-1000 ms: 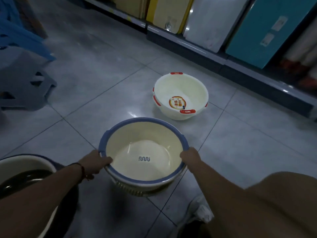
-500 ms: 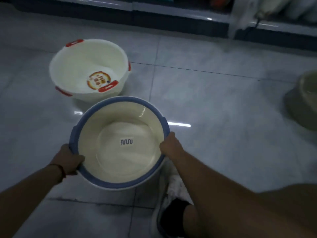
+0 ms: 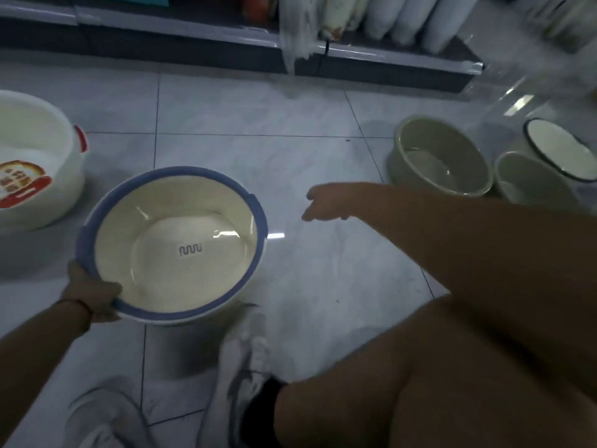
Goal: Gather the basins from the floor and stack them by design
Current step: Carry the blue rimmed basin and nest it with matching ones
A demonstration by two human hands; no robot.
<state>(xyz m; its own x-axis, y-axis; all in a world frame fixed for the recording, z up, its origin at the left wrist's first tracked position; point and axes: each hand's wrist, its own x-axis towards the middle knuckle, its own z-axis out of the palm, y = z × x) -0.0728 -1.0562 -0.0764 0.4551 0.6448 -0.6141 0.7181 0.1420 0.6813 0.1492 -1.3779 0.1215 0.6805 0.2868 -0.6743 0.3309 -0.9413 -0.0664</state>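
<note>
Gathering is judged early-stage. One blue-rimmed basin (image 3: 172,245) is held off the floor (image 3: 290,150) by the left hand (image 3: 93,294), whose fingers are curled round its near-left rim; it is carried tilted, above the floor tiles in front of the shoes (image 3: 245,360). Whether a second basin is nested under it cannot be told, though a pale outer edge is seen below the blue rim.

The right hand (image 3: 326,202) is stretched out over the floor, holding nothing, fingers loosely extended and blurred; it is apart from every basin. A reach toward the right-hand group is judged likely, not confirmed.

Left to collect, as far as shown:
- white basin with red handles (image 3: 32,163), on the floor at the left edge of view, just beside the held basin, a label stuck inside.
- green basin (image 3: 442,156), on the floor at the right, near the shelf base.
- a grey basin (image 3: 529,182), touching or just beside the green one.
- a dark-rimmed white basin (image 3: 562,150), behind the grey one, tilted, partly cut off.

No finished stack is seen. Sorting by design is not yet done; at least four basins are judged unstacked. The shelf (image 3: 226,50) along the far side of the floor is untouched.
</note>
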